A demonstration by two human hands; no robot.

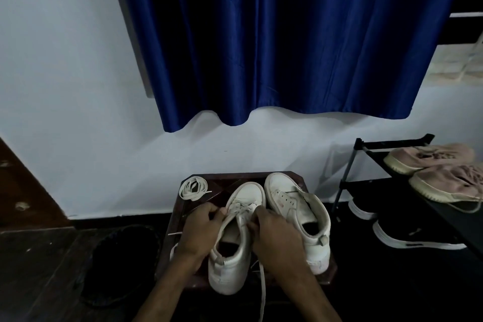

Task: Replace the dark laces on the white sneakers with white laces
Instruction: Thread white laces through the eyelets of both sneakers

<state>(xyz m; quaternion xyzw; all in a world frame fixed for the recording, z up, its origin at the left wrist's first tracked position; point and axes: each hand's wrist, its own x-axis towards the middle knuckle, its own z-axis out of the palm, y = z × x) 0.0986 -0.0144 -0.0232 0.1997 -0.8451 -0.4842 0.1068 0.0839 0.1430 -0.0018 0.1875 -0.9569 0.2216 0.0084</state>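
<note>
Between left hand (200,230) and right hand (278,236), equally near, the white leather sneaker (228,270) lies toe-away, curled fingers (210,208) of each pinching its pale flat lace (262,282).

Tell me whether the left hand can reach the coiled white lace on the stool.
Probably yes. The coiled lace lies uncovered on the stool's far left corner, just beyond the left hand, nothing between them. That hand pinches the threaded lace on a sneaker, though, and would have to let go first.
</note>
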